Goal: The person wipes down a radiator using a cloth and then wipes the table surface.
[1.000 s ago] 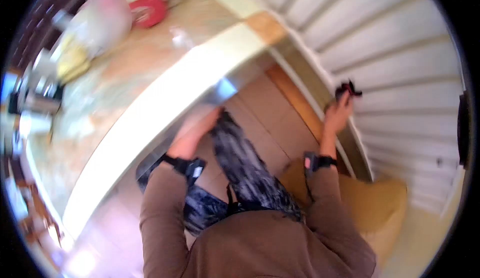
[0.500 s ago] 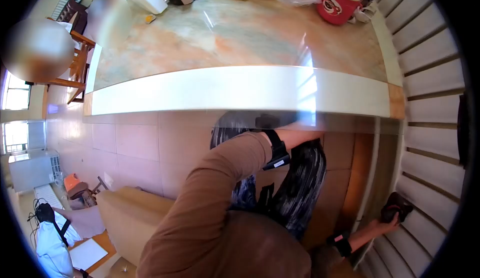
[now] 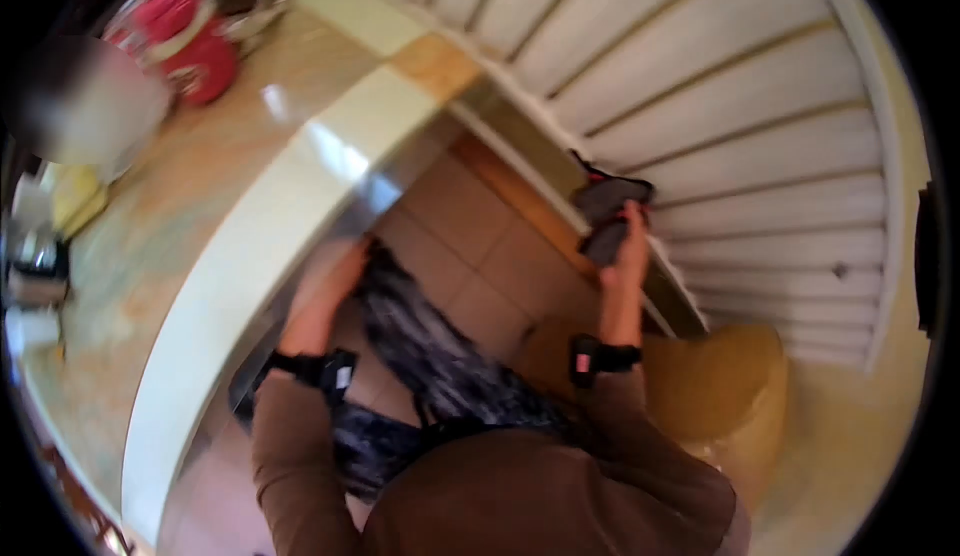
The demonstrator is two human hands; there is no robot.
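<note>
My right hand (image 3: 630,246) grips a small dark grey pouch (image 3: 605,236) that has a black strap and a bit of red edging. The pouch is beside the white slatted panel, above the ledge at its foot. My left hand (image 3: 335,271) is near my knee, close under the table's glass-covered edge. Motion and the glass smear its fingers, so whether it holds anything is not clear. Each wrist wears a black band with a small device.
A marbled table (image 3: 270,146) with a white border curves along my left. On it stand a red flask (image 3: 195,51) and a yellow bundle (image 3: 80,196). White slats (image 3: 720,86) rise on the right. A tan seat (image 3: 700,386) is beside me.
My view has swung to the right, so the table now lies at the left. The pouch in my right hand shows more of its body and strap. My left hand has come into sight.
</note>
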